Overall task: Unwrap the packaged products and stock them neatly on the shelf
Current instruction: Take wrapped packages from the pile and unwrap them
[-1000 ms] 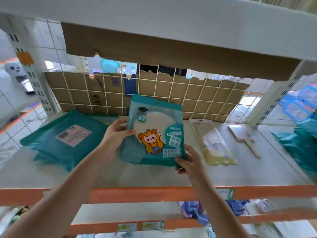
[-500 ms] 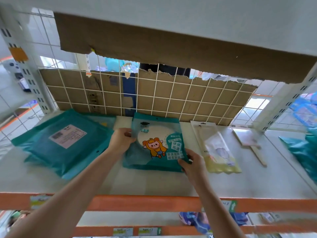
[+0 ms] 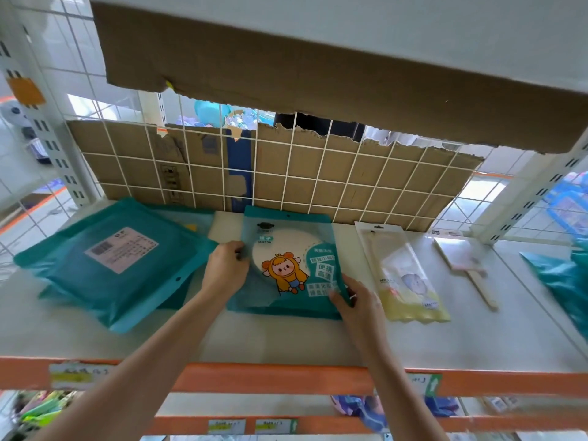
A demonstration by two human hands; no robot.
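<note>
1. The mirror package (image 3: 291,265) lies face up on the shelf (image 3: 286,342), about mid-width and toward the back.
2. Its long axis runs from 6 to 12 o'clock. The hang-hole end points to 12 o'clock, and the cartoon print reads upright from the front.
3. The left hand (image 3: 224,272) pinches the package's 9 o'clock edge about halfway up, with its fingers curled over the rim.
4. The right hand (image 3: 359,300) grips the corner at 5 o'clock, with its thumb on the printed face and its fingers bent around the edge.
5. The package's 12 o'clock edge sits just in front of the wire grid (image 3: 321,186), which is backed by cardboard (image 3: 197,173).
6. At 9 o'clock a teal courier bag (image 3: 114,262) lies flat with its label up. Its near corner is just beside the left hand.
7. At 3 o'clock a clear packet (image 3: 404,275) with a yellow lower half lies parallel to the package, with a narrow strip of bare shelf between them.
8. Further toward 3 o'clock are a flat wooden-handled item (image 3: 467,265) and another teal bag (image 3: 566,281) at the frame edge.
9. Toward 6 o'clock a broad band of bare shelf runs to the orange front rail (image 3: 270,378).
10. The board of the shelf above (image 3: 381,43) hangs low overhead.
</note>
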